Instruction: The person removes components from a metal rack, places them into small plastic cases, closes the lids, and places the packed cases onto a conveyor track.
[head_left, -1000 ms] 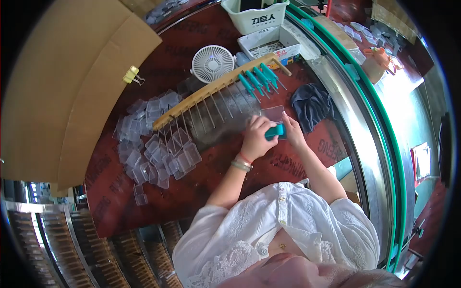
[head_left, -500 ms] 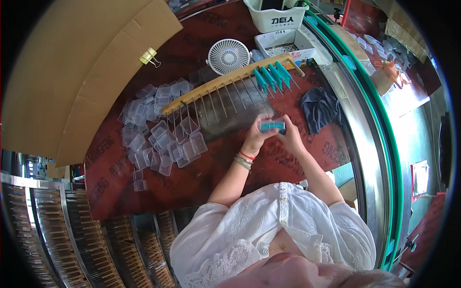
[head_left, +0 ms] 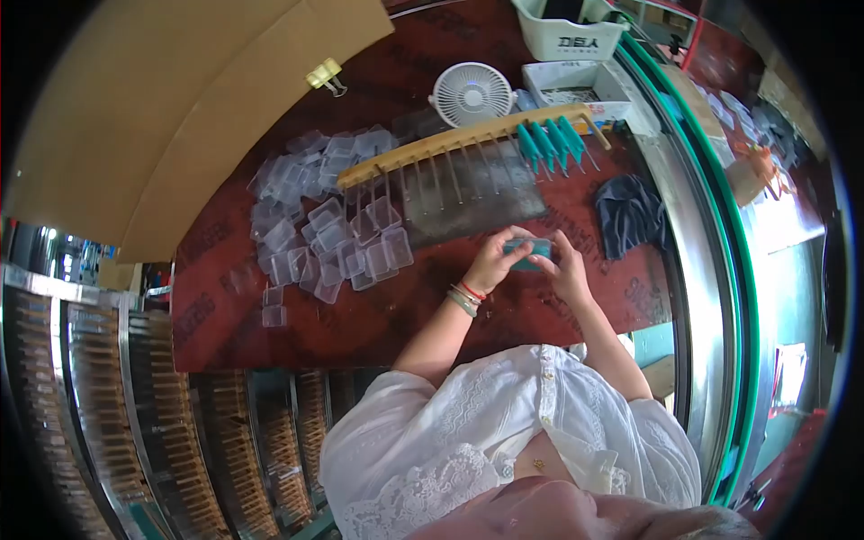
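Observation:
A small teal rectangular box is held between my two hands above the table. My left hand, with bands around the wrist, is closed on its left side, thumb across its face. My right hand grips the right side between thumb and fingers. Beyond my hands lies a wooden bar with a row of metal pins. Several teal pointed pieces hang on the pins at its right end. A grey flat plate lies beneath the pins.
Many clear plastic boxes are heaped on the left of the red-brown table. A white fan, an open white box and a white bin stand at the back. A dark cloth lies right, beside a metal-and-green rail.
The whole view has shifted, so the table things appear further right. My thumbs have moved across the teal box, and its face is turned differently. Both hands still hold it.

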The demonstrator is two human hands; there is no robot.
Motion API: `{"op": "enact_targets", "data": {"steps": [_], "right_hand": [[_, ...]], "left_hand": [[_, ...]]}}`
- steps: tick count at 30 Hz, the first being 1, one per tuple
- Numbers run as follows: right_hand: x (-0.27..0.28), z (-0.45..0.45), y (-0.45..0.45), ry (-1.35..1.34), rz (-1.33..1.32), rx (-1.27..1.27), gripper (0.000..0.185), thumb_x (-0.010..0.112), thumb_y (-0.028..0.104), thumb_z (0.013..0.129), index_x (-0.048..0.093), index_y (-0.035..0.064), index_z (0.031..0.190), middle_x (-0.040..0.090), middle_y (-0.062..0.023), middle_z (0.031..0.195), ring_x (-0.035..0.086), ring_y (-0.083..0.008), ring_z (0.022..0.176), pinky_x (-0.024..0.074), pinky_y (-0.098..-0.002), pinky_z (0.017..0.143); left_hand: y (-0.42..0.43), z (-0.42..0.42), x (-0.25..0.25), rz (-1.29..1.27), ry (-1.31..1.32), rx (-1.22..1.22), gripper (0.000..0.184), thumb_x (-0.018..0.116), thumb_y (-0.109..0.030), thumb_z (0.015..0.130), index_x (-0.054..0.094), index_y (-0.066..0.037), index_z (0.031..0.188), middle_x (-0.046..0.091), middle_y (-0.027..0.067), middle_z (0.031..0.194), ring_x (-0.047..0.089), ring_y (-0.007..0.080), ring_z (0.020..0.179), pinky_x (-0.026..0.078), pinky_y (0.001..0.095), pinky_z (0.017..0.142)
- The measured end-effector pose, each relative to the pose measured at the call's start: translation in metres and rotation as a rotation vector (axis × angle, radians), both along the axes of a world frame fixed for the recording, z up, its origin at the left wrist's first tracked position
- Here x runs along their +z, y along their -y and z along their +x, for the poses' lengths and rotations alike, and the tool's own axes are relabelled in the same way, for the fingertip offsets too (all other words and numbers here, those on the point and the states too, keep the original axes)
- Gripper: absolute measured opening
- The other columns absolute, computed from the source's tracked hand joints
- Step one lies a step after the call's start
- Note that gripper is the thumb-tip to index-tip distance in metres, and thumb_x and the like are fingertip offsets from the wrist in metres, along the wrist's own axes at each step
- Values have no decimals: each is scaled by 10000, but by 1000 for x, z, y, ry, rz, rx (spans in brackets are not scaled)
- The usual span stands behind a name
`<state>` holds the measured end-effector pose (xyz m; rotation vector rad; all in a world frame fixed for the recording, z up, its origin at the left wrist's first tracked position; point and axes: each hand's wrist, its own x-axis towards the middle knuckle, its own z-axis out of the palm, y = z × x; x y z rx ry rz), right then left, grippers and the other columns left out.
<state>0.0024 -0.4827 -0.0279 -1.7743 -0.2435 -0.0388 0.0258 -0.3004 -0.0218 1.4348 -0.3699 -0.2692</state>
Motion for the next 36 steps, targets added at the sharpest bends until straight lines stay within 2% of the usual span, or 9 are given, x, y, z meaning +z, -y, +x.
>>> {"op": "enact_targets", "data": {"steps": [3, 8, 12, 14, 18, 21, 30, 33, 36], "right_hand": [[21, 3, 4, 242, -22, -5, 334, 726, 206, 861, 522, 13, 1043, 609, -52, 760, 557, -134, 690, 476, -288, 648], [11, 1, 9, 100, -28, -15, 422, 754, 310, 828, 446, 28, 884, 430, -117, 643, 368, -204, 585, 381, -338, 542], [28, 3, 4, 164, -114, -15, 352, 734, 272, 855, 487, 31, 925, 493, -81, 668, 435, -162, 601, 423, -311, 567], [40, 1, -4, -18, 277, 59, 279, 704, 228, 887, 529, 30, 976, 577, -33, 775, 527, -109, 711, 471, -280, 658], [48, -6, 0, -2, 309, 142, 249, 676, 193, 908, 559, 24, 1048, 615, -5, 902, 566, -77, 855, 484, -259, 759], [47, -6, -1, -20, 415, 237, 267, 670, 188, 911, 562, 16, 1084, 626, -23, 927, 558, -71, 884, 471, -248, 790], [55, -22, -34, -6, 95, 104, 214, 612, 169, 943, 562, 33, 1100, 616, -45, 880, 528, -82, 730, 450, -236, 655], [35, -19, -47, -80, 47, 23, 215, 613, 140, 937, 545, 28, 1107, 606, -65, 863, 511, -96, 718, 450, -250, 662], [39, -30, -31, -183, 171, -1, 246, 611, 58, 900, 544, 51, 1137, 611, -51, 949, 571, -147, 826, 475, -282, 763]], "left_hand": [[2, 0, 20, -71, -50, 5, 248, 625, -207, 947, 615, -30, 1120, 638, 26, 1054, 575, 108, 1014, 435, 270, 927], [-3, -2, 33, -62, -33, -138, 237, 634, -210, 947, 603, -44, 1114, 631, 1, 1058, 565, 75, 1002, 448, 263, 911], [-4, -8, 42, -72, -87, -83, 254, 641, -219, 943, 601, -45, 1124, 624, 13, 1083, 563, 90, 1028, 445, 266, 926], [-4, -11, 49, -127, -13, -5, 324, 648, -255, 939, 570, -43, 1170, 598, 30, 1146, 555, 111, 1072, 441, 276, 947], [-17, -25, 67, -60, 22, -1, 400, 654, -266, 930, 533, -17, 1219, 561, 69, 1224, 520, 153, 1157, 385, 317, 1021], [-29, -29, 70, -377, -128, -115, 451, 710, -260, 890, 521, -19, 1222, 558, 71, 1213, 533, 156, 1130, 405, 311, 998], [-34, -44, 60, 101, 195, 281, 227, 735, -213, 873, 632, -35, 968, 658, 9, 912, 602, 81, 867, 483, 249, 782], [-33, -43, 39, 107, 161, 343, 204, 709, -204, 893, 640, -25, 962, 658, 8, 906, 594, 68, 875, 480, 244, 792], [-53, -19, 13, 249, 362, 387, 408, 713, -310, 872, 586, -27, 1139, 609, 119, 1136, 566, 197, 1067, 438, 355, 922]]}}
